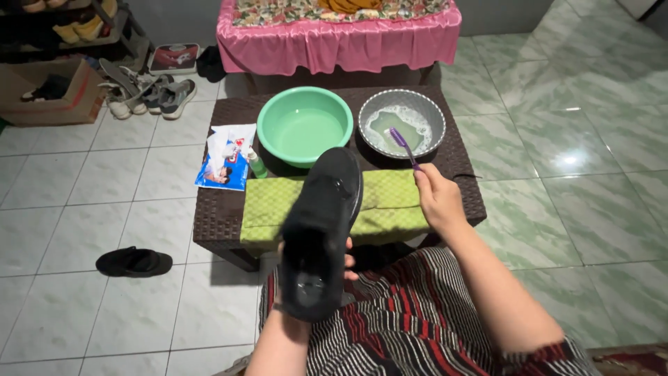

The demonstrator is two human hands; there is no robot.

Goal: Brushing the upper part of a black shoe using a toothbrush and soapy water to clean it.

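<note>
My left hand [346,263] grips a black shoe [321,230] from beneath, sole side facing up, over my striped lap and the near edge of a low brown wicker table [216,216]. My right hand [437,195] holds a purple toothbrush [403,146] by its handle, the bristle end reaching over a grey bowl [402,122] of foamy water. A green cloth [268,209] is spread on the table under the shoe's toe.
A green basin [304,125] of water stands left of the grey bowl, with a printed pouch [226,157] and a small green bottle [257,166] beside it. One black shoe [133,262] lies on the tiled floor at left. Several shoes [142,90] and a cardboard box [50,90] sit far left.
</note>
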